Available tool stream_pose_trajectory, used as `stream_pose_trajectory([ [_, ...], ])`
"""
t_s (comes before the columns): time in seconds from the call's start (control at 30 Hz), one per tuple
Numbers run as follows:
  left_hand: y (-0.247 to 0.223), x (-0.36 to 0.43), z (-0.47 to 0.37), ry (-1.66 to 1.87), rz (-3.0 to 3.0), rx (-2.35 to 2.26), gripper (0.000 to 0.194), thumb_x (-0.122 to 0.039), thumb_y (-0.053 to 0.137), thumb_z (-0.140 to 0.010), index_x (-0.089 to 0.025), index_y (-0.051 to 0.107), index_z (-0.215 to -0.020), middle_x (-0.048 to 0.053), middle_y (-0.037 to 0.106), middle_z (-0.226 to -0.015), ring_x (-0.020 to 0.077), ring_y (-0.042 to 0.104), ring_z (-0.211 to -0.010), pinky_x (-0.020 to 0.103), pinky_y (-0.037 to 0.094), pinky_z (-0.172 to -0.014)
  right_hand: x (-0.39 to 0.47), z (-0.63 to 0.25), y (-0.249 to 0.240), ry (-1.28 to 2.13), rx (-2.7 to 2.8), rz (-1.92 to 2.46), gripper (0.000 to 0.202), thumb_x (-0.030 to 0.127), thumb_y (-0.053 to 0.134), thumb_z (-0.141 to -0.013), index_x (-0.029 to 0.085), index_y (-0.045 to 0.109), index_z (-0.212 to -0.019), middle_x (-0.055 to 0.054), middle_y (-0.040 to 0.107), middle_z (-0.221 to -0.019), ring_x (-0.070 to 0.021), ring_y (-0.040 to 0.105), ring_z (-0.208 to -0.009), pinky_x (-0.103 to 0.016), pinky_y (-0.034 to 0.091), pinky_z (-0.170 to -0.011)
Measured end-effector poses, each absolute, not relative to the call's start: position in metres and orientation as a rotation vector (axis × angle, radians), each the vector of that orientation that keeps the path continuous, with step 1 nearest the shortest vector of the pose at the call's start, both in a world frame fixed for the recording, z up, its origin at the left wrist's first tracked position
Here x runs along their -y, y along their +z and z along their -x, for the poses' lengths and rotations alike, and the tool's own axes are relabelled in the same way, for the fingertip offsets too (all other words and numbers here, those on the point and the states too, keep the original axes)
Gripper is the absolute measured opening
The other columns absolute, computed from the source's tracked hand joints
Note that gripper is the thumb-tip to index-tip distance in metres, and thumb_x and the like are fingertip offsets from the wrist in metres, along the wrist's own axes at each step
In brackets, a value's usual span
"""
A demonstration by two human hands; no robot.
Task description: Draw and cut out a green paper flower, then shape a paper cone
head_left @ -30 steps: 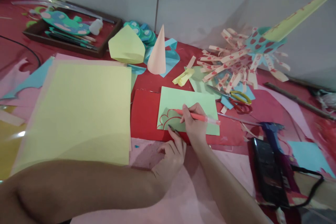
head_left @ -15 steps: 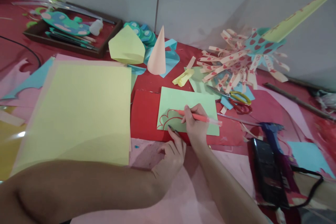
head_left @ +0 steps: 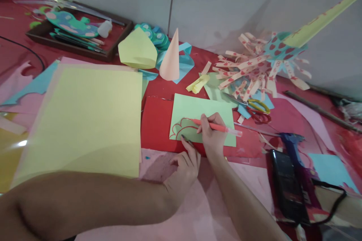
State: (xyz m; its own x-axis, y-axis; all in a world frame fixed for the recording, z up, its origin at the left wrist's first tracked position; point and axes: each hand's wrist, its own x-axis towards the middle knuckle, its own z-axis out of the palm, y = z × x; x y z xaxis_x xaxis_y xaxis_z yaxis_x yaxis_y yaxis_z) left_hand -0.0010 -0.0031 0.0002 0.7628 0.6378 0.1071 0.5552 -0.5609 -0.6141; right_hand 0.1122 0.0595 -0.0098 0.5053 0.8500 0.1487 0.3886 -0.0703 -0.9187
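Note:
A light green sheet of paper (head_left: pixel 209 106) lies on a red sheet (head_left: pixel 155 124) in front of me. Red scalloped curves are drawn on its left half. My right hand (head_left: pixel 212 135) pinches a red marker (head_left: pixel 217 127), its tip touching the paper at the end of the upper scalloped line. My left hand (head_left: pixel 186 162) rests at the paper's lower edge, index and middle fingers stretched onto it and holding nothing; the other fingers are bent.
Left lies a large yellow sheet (head_left: pixel 93 120). A pale paper cone (head_left: pixel 170 64) stands behind, beside a brown tray (head_left: pixel 109 54) of craft supplies. Scissors (head_left: pixel 258 110), a glue gun (head_left: pixel 294 147) and a black phone (head_left: pixel 288 186) lie at right, below a decorated party hat (head_left: pixel 283 49).
The marker and my right hand have shifted slightly to the right, and the upper scalloped line is a little longer. My left hand has stayed in place.

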Motion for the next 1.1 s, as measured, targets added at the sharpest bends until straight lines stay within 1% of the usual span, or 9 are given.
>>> stream_pose_trajectory([
  [0.07,0.0002,0.0032,0.0006,0.136,2.33,0.91,0.029,-0.006,0.041,-0.082,-0.009,0.063,-0.101,0.016,0.069,-0.106,0.0083,0.051,-0.047,0.024,0.041,-0.046,-0.0591,-0.1125,-0.0095,0.533,1.073,1.667,0.03,0.032,0.052,-0.084,0.022,0.036,-0.06,0.007,0.047,-0.038,-0.0098,0.045,-0.036,-0.022,0.037,-0.042],
  [0.23,0.0011,0.0023,0.0006,0.055,2.385,0.965,0.025,-0.008,0.046,-0.082,-0.007,0.064,-0.1,0.017,0.069,-0.103,0.0078,0.05,-0.047,0.023,0.041,-0.046,-0.0568,-0.1131,-0.009,0.527,1.047,1.694,0.033,0.031,0.053,-0.083,0.023,0.033,-0.058,0.009,0.042,-0.036,-0.0096,0.041,-0.033,-0.022,0.034,-0.04],
  [0.43,0.003,0.001,0.0018,0.151,2.341,0.897,0.028,-0.008,0.043,-0.082,-0.01,0.063,-0.101,0.015,0.069,-0.104,0.0076,0.051,-0.047,0.022,0.042,-0.046,-0.0553,-0.1122,-0.0071,0.523,1.08,1.71,0.032,0.033,0.051,-0.085,0.023,0.035,-0.059,0.007,0.047,-0.039,-0.0103,0.045,-0.036,-0.022,0.036,-0.043],
  [0.63,0.0028,0.0022,0.0014,0.143,2.346,0.917,0.029,-0.008,0.042,-0.083,-0.01,0.064,-0.101,0.015,0.07,-0.104,0.008,0.051,-0.047,0.023,0.042,-0.046,-0.0539,-0.1129,-0.0112,0.445,1.051,1.725,0.033,0.029,0.052,-0.081,0.024,0.031,-0.057,0.009,0.039,-0.038,-0.0095,0.039,-0.035,-0.023,0.033,-0.042],
  [0.83,0.0009,0.0024,0.001,0.155,2.335,0.904,0.029,-0.006,0.043,-0.082,-0.01,0.063,-0.101,0.015,0.069,-0.105,0.0076,0.051,-0.047,0.023,0.043,-0.046,-0.0533,-0.1125,-0.009,0.474,1.037,1.723,0.031,0.031,0.051,-0.082,0.024,0.032,-0.058,0.008,0.04,-0.037,-0.01,0.04,-0.035,-0.024,0.035,-0.042],
  [1.0,0.0018,0.0023,0.001,0.105,2.358,0.93,0.027,-0.007,0.043,-0.083,-0.009,0.064,-0.1,0.016,0.07,-0.103,0.0075,0.05,-0.046,0.022,0.042,-0.046,-0.0533,-0.1132,-0.0099,0.424,1.059,1.711,0.031,0.027,0.05,-0.079,0.024,0.029,-0.056,0.009,0.034,-0.041,-0.0093,0.035,-0.038,-0.024,0.032,-0.041],
  [1.1,0.0021,0.0023,0.0013,0.117,2.334,0.91,0.028,-0.007,0.043,-0.082,-0.009,0.064,-0.101,0.015,0.07,-0.102,0.0074,0.05,-0.046,0.022,0.041,-0.046,-0.0525,-0.1144,-0.0116,0.422,1.058,1.723,0.032,0.026,0.051,-0.079,0.024,0.029,-0.056,0.009,0.033,-0.041,-0.0093,0.033,-0.038,-0.024,0.032,-0.042],
])
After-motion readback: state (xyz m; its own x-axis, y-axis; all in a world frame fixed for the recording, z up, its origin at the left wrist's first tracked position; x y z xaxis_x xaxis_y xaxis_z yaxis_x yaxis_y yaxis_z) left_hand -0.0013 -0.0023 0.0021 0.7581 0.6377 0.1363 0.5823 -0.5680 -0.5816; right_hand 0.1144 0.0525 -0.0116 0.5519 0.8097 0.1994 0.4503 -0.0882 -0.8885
